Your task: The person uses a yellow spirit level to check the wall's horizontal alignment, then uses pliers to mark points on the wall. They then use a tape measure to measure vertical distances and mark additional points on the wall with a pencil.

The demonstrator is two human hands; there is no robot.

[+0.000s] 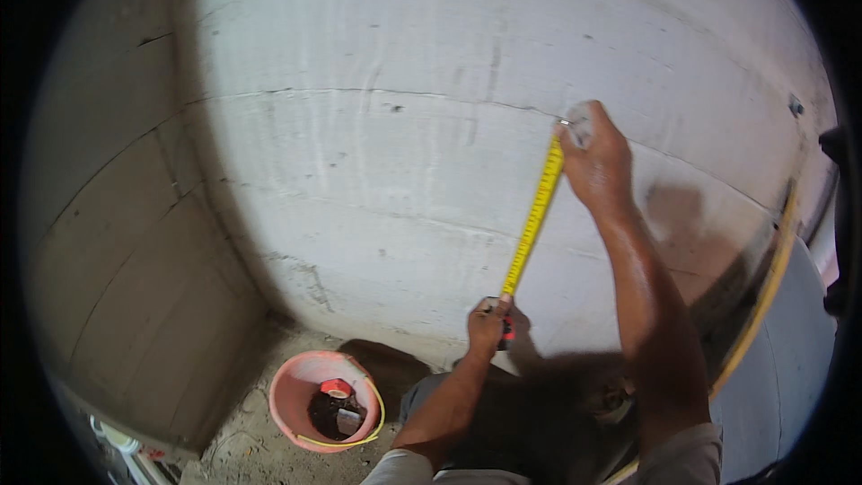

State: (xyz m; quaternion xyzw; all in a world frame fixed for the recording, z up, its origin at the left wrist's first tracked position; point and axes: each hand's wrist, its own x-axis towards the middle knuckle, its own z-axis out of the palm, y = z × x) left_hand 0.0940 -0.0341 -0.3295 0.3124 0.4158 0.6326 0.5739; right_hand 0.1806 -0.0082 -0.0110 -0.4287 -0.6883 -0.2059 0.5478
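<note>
Bucket (285, 402) stands left of the hands (600, 166), which grip a drawn-out yellow tape measure (535, 216) before the pale wall (386, 180).

Over my feed, I can read no words, labels or signs. Dark marks run along the yellow tape (533, 214), but they are too small for me to make out as figures.

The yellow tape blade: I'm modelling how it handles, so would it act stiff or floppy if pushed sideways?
Probably flexible: the yellow tape blade is a long, narrow strip. It looks straight between the left hand and right hand, perhaps held taut, so it may spring back.
</note>
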